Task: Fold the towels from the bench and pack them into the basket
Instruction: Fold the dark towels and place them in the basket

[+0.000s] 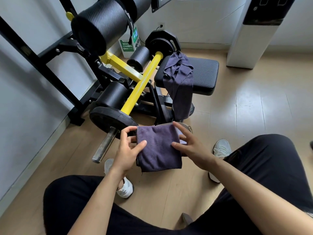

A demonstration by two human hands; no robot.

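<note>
Head view. Folded purple towel [158, 148] at centre frame, held above the wooden floor [245, 116] between both hands. Left hand [128, 150] at the towel's 9 o'clock edge: thumb pressed on the top face, fingers curled at the upper left corner, grip grasping the towel. Right hand [188, 146] at the 3 o'clock edge: thumb on the top face, other fingers spread; whether they close beneath the cloth, cannot tell. Second towel [179, 77], unfolded and rumpled, at 12 o'clock from the hands, draped over the near left corner of the black padded bench surface [203, 72], one end hanging toward the floor. Yellow bar [142, 85] with black weight plates at 11 o'clock. Dark trouser legs and white shoes [221, 148] at 6 o'clock. Something tan and rounded just behind the folded towel's top edge, mostly hidden.
</note>
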